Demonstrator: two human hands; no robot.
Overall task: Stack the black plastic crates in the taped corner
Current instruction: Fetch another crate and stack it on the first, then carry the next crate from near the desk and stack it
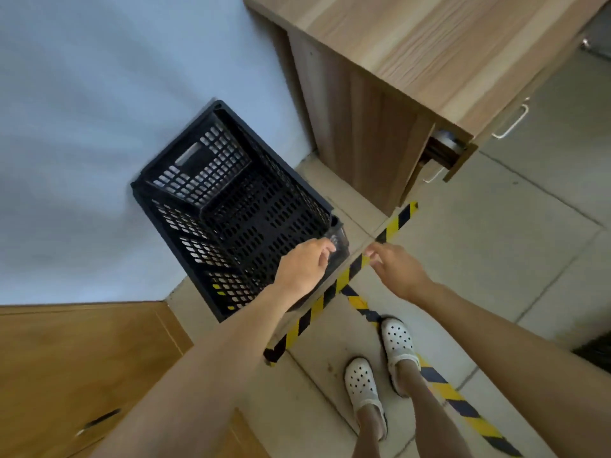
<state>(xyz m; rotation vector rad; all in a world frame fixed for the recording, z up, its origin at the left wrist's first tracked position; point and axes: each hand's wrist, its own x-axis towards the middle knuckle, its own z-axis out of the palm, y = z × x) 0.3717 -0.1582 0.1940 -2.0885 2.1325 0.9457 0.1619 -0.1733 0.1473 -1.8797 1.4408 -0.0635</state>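
The person is standing on a tiled floor (496, 259), and two white perforated clogs (396, 338) are showing at the bottom of the view. One strip of yellow-and-black tape (463, 404) is running past the clogs toward the lower right. A second strip of the same tape (334, 289) is crossing the floor diagonally and marking off the corner.

Both bare forearms are reaching forward and down. The left hand (302, 267) is hovering at the near right corner of the black crate (231, 206); its fingers are curling loosely toward the rim. Motion blur is hiding whether the fingertips are touching the plastic, so the grip cannot be told. The right hand (395, 269) is hanging just above the diagonal tape, beside the crate and clear of it. Its fingers are relaxed and partly spread, holding nothing.

The crate is sitting inside the taped corner, against the pale wall (99, 127), with its open top facing the camera. A second rim line is showing inside it, which is suggesting a nested crate, but this cannot be confirmed.

A wooden door (66, 375) is lying to the lower left. A wooden cabinet (413, 61) is standing beyond the crate to the right, with one drawer (453, 157) pulled slightly out.
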